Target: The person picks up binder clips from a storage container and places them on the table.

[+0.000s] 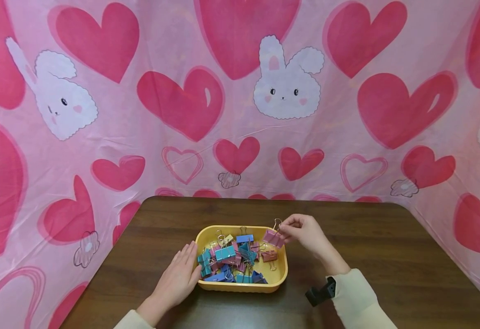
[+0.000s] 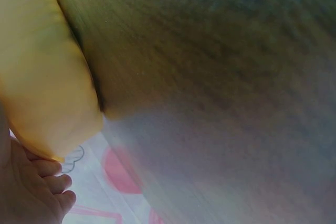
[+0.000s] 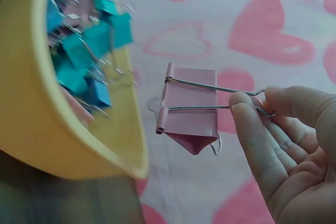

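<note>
My right hand (image 1: 305, 232) pinches a pink binder clip (image 1: 273, 238) by a wire handle, thumb against forefinger. In the right wrist view the clip (image 3: 191, 100) hangs beside the yellow bin's rim, its silver handles reaching to the fingertips (image 3: 241, 100). My left hand (image 1: 179, 276) lies with straight fingers along the left wall of the yellow bin (image 1: 240, 287). Inside that bin is a heap of binder clips in teal (image 1: 225, 253), blue (image 1: 245, 238) and pink (image 1: 269, 256), mostly toward the left. In the left wrist view, fingertips (image 2: 65, 200) touch the bin's wall (image 2: 52, 77).
The bin stands on a dark brown wooden table (image 1: 367, 237). A pink curtain (image 1: 240, 114) with hearts and rabbits surrounds the table's back and sides. A black strap (image 1: 321, 292) hangs at the right sleeve (image 1: 356, 299).
</note>
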Demonstrator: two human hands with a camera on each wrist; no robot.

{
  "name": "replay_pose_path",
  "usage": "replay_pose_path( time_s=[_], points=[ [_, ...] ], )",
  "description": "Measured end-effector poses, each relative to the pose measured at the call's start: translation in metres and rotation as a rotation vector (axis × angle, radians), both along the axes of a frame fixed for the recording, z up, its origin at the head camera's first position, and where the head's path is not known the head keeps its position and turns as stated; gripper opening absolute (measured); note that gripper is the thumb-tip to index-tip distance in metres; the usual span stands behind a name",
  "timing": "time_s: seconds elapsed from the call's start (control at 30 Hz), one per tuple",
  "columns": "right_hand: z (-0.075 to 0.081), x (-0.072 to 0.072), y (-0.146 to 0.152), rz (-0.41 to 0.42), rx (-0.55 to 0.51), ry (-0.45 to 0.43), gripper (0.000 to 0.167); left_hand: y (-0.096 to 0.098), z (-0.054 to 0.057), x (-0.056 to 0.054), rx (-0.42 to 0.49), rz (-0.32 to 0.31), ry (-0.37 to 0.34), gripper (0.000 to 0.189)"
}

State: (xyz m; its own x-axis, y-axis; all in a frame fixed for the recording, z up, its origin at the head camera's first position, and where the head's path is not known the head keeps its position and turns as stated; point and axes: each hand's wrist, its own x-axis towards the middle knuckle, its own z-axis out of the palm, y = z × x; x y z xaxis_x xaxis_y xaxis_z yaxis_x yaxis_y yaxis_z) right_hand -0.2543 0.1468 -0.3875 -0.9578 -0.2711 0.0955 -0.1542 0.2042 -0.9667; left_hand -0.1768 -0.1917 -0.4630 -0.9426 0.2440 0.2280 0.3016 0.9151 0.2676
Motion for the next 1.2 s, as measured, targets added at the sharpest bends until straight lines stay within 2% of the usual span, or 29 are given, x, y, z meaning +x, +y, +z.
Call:
replay_pose_path(
  time_s=[0.17, 0.3, 0.47, 0.5, 0.57, 0.7, 0.73, 0.87, 1.0, 1.2],
  points=[
    [0.011, -0.01, 0.018, -0.103, -0.109, -0.018, 0.017, 0.0, 0.0, 0.0, -0.003, -0.001, 0.005, 0.059],
    [0.011, -0.022, 0.032, -0.191, -0.185, -0.002, 0.02, 0.0, 0.001, 0.0, -0.001, 0.002, 0.004, 0.059],
    [0.001, -0.037, 0.051, -0.289, -0.283, 0.058, 0.02, 0.0, 0.001, 0.001, 0.0, 0.0, 0.01, 0.059],
    [-0.012, -0.049, 0.06, -0.265, -0.353, 0.074, 0.018, 0.0, 0.001, 0.001, 0.0, -0.001, 0.012, 0.059],
    [-0.016, -0.052, 0.066, -0.299, -0.375, 0.076, 0.017, 0.0, 0.0, 0.002, 0.002, -0.002, 0.014, 0.058],
    [-0.026, -0.057, 0.075, -0.411, -0.372, 0.038, 0.016, 0.001, 0.0, 0.001, 0.0, -0.001, 0.011, 0.058],
    [-0.018, -0.048, 0.072, -0.481, -0.316, 0.007, 0.017, 0.001, 0.0, 0.001, -0.002, 0.0, 0.009, 0.059],
    [-0.028, -0.053, 0.077, -0.579, -0.291, -0.059, 0.018, 0.001, 0.0, 0.001, -0.009, 0.002, 0.008, 0.059],
    [-0.041, -0.057, 0.082, -0.611, -0.31, -0.109, 0.016, 0.001, 0.0, 0.001, -0.009, 0.0, 0.014, 0.058],
    [-0.058, -0.063, 0.086, -0.613, -0.32, -0.161, 0.014, 0.001, 0.0, 0.0, -0.007, 0.0, 0.013, 0.058]
  ],
)
